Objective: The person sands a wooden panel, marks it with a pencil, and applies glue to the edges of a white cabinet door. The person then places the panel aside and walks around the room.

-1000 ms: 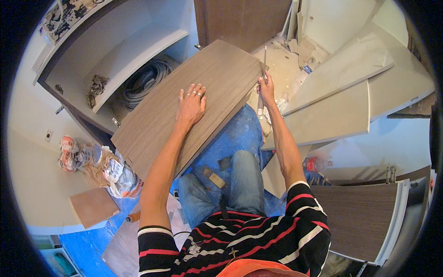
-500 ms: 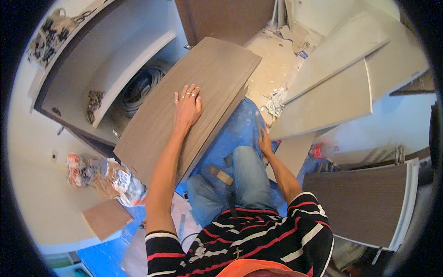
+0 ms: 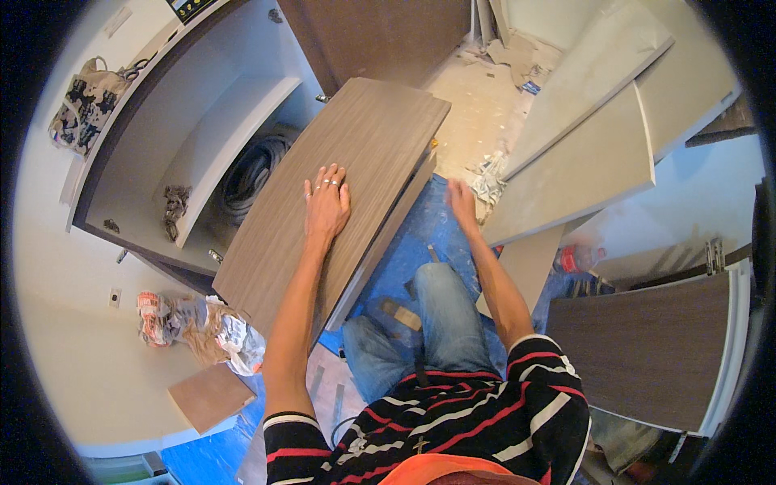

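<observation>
A long brown wood-grain panel [image 3: 356,162] lies at a slant before me, with another board edge [image 3: 388,226] showing beneath its right side. My left hand [image 3: 327,206] rests flat on its top face, fingers stretched out, rings on some of them. Right of the panel, above the blue floor covering [image 3: 416,230], my right hand [image 3: 462,206] is raised with its fingers curled in. Whatever those fingers hold, if anything, is hidden. Close to my knee a small narrow handle [image 3: 432,253] sticks up, and a brush-like tool [image 3: 402,314] lies between my legs.
At the left stands an open cabinet [image 3: 194,162] with a coiled hose [image 3: 255,174] inside. Large pale boards [image 3: 582,153] lean at the right, above a dark panel [image 3: 647,352]. Plastic bags [image 3: 234,339] and a square board [image 3: 212,396] lie at the lower left.
My right hand has moved up and slightly left, off the place beside the pale board. My left hand stays flat on the panel. The view has shifted a little.
</observation>
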The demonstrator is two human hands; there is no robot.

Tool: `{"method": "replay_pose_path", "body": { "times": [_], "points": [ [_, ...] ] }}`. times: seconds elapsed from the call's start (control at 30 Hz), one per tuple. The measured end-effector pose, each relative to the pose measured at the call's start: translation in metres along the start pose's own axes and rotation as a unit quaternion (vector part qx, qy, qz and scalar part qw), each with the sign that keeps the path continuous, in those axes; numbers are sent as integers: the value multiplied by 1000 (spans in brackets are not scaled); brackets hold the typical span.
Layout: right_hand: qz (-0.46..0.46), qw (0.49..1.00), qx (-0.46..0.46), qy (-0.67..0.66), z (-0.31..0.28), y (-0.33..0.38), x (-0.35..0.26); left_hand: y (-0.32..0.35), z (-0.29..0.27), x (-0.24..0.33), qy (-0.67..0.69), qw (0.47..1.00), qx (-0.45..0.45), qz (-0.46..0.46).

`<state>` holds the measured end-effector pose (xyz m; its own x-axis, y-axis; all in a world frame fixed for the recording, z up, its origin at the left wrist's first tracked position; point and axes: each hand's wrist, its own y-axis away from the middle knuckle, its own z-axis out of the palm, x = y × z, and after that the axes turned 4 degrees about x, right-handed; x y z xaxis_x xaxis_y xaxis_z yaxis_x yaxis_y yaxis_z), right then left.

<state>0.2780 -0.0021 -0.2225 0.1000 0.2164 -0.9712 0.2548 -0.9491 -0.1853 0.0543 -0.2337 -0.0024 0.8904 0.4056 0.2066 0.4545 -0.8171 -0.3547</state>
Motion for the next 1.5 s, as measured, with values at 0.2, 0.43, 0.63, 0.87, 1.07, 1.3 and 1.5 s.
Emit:
{"method": "replay_pose_path", "body": {
  "times": [0.2,0.43,0.63,0.87,1.07,1.3,1.5],
  "points": [
    [86,982,35,-166,40,-105,-132,-2,-1,1,-17,1000,-19,-4],
    [133,960,-25,-244,32,-112,-134,0,4,-3,10,1000,12,-1],
    [125,974,-40,-186,34,-106,-130,0,8,-7,8,1000,18,2],
    [147,962,-91,-211,26,-106,-133,0,4,-4,6,1000,17,4],
    [51,991,-111,-62,28,-94,-142,2,7,-7,14,999,33,11],
    [82,982,-108,-129,24,-93,-147,1,10,-9,1,1000,28,8],
    [55,983,-136,-110,28,-77,-143,1,8,-8,11,999,30,3]
  ]
}}
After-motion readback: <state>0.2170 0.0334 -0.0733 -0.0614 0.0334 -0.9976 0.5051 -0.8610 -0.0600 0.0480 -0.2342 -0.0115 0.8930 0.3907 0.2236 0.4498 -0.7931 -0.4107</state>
